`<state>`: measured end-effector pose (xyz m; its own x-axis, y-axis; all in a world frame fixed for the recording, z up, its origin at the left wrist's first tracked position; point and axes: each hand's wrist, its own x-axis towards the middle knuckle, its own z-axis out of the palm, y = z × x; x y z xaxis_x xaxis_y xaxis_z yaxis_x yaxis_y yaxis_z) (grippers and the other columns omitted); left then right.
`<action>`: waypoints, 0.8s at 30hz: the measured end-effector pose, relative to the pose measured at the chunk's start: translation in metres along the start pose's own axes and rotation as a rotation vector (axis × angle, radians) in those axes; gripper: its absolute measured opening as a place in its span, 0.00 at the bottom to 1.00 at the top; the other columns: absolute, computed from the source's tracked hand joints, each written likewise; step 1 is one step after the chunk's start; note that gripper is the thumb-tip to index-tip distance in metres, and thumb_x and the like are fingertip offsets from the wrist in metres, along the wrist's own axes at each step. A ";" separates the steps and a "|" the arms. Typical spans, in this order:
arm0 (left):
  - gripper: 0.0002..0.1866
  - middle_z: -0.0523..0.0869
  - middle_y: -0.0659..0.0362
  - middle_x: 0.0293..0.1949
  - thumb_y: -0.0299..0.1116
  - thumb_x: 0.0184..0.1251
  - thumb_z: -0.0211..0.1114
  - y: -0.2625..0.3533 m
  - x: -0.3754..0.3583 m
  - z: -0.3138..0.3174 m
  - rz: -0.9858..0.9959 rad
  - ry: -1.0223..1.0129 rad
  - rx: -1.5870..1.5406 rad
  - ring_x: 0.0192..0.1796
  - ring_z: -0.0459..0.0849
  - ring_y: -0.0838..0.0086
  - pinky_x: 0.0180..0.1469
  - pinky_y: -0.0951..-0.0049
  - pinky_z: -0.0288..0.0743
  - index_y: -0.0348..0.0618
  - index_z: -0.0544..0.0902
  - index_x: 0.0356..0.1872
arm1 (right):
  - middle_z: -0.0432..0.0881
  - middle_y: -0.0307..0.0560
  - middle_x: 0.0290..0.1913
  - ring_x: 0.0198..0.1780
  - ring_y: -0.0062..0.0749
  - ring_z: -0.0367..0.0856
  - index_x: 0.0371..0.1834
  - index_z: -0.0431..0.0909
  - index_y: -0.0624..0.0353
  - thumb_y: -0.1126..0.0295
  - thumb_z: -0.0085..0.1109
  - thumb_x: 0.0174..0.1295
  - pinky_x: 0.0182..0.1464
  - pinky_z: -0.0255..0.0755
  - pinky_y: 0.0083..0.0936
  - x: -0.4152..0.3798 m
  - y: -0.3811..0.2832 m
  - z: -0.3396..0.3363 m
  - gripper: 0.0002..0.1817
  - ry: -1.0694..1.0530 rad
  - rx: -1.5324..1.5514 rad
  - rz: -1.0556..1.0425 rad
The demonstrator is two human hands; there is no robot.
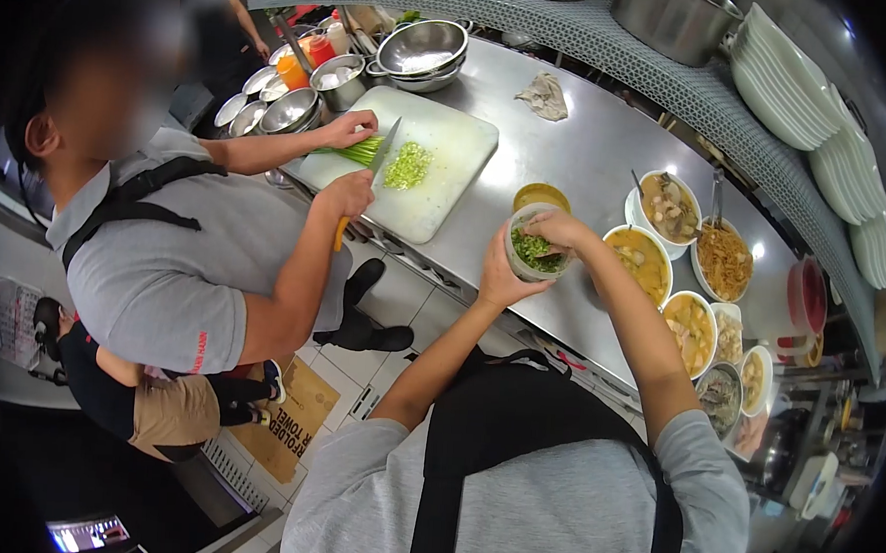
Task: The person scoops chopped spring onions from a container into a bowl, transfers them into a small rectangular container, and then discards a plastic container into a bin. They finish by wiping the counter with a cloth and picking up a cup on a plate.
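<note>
My left hand [500, 278] is wrapped round a clear plastic tub [533, 274] and holds it over the counter's front edge. Chopped green herbs [531, 247] lie inside the tub. My right hand [560, 229] reaches in over the rim, fingers bent together at the herbs, the fingertips partly hidden. Just behind the tub is a small yellowish bowl [543, 193]. To the right of my right hand stand a bowl of yellow soup [651, 290] and a second soup bowl [704, 358].
To the left, a co-worker's hands [345, 193] use a knife [387, 143] on a white cutting board [466, 156] with chopped greens. Metal bowls [425, 47], a crumpled cloth [545, 97] and a noodle bowl [724, 261] stand on the counter. An overhead shelf [664, 76] carries plates [784, 84].
</note>
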<state>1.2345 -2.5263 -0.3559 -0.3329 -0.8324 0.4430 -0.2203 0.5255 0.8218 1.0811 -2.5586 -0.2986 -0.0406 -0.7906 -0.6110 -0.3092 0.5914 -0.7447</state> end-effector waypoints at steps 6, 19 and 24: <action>0.59 0.69 0.46 0.56 0.44 0.24 0.81 -0.003 0.004 0.005 0.051 0.018 -0.064 0.59 0.70 0.58 0.60 0.63 0.65 0.35 0.55 0.63 | 0.82 0.44 0.35 0.34 0.29 0.79 0.35 0.84 0.53 0.65 0.59 0.53 0.35 0.74 0.26 -0.015 -0.002 -0.005 0.09 0.178 -0.443 -0.245; 0.60 0.70 0.47 0.56 0.44 0.22 0.81 -0.004 0.009 -0.001 0.159 0.009 -0.070 0.58 0.71 0.59 0.59 0.63 0.66 0.34 0.56 0.62 | 0.82 0.55 0.33 0.38 0.45 0.80 0.29 0.83 0.55 0.73 0.59 0.40 0.44 0.73 0.36 -0.035 -0.007 0.018 0.10 0.317 -0.752 -0.569; 0.61 0.68 0.45 0.55 0.45 0.22 0.81 -0.006 0.006 -0.003 0.119 -0.024 -0.065 0.57 0.70 0.54 0.59 0.59 0.65 0.37 0.55 0.63 | 0.82 0.53 0.37 0.39 0.45 0.80 0.32 0.82 0.55 0.71 0.63 0.38 0.45 0.73 0.35 -0.017 0.009 0.028 0.13 0.202 -0.818 -0.564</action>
<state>1.2368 -2.5348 -0.3567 -0.3755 -0.7599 0.5306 -0.1180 0.6070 0.7859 1.1061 -2.5350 -0.3024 0.1755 -0.9779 -0.1136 -0.8859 -0.1066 -0.4515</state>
